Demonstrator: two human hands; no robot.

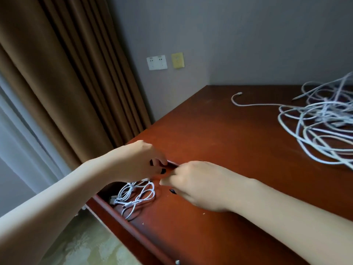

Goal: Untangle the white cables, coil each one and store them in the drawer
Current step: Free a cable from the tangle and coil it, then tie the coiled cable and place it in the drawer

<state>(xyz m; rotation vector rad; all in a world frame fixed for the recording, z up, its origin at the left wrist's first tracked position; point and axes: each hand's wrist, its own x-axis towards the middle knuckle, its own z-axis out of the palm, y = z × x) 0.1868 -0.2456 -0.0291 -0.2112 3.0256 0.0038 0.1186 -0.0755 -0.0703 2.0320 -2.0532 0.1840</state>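
A brown pleated curtain (63, 73) fills the upper left, with a pale sheer (17, 134) below it at the left edge. On the grey wall (248, 35) sit white sockets (156, 62) and a yellow plate (177, 60). The red-brown wooden desk (219, 121) runs from centre to right. On it at the far right lies a loose tangle (321, 121) of white cables, partly cut off by the frame edge, with one end trailing left.

The drawer (114, 220) stands open at lower centre. Coils (135, 196) of thin white cable lie inside, at its upper end, partly covered by both hands. The left hand (141, 159) hangs over them, fingers curled downward. The right hand (196, 184) is just beside it, fingers bunched toward the coils. Blur and the hands themselves hide the fingertips, so I cannot tell if either grips a cable. Patterned pale carpet (86, 245) shows at the bottom left.
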